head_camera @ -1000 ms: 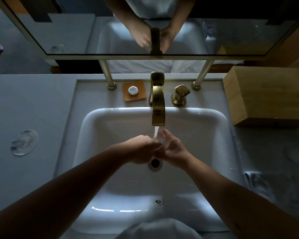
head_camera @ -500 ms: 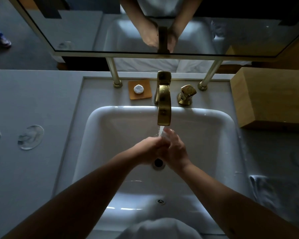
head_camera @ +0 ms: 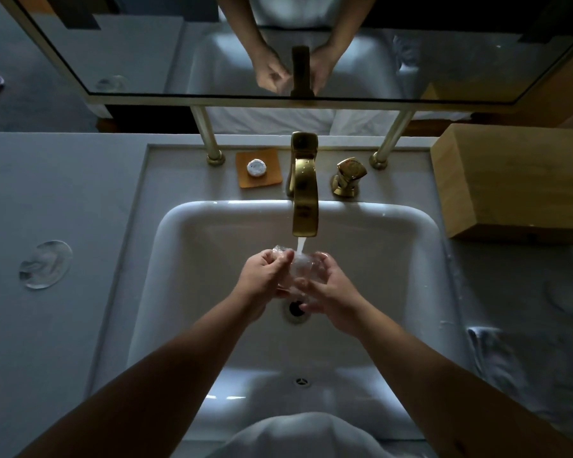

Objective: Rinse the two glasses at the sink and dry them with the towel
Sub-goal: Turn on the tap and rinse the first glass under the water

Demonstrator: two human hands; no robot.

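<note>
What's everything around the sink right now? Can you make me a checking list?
Surface: grey counter around a white sink; water runs from the gold tap.
Job's things: clear glass held under the stream; another glass lies on the counter at left; towel at right.
Clutter: soap dish, gold handle, wooden box.
Fingers: left hand and right hand both curl round the held glass.
Cables: nothing seen.
Surroundings: mirror above, dim light.

A wooden box (head_camera: 513, 180) sits at the desk's (head_camera: 63, 193) right; a soap dish (head_camera: 258, 167) beside the mirror post (head_camera: 209, 133).
</note>
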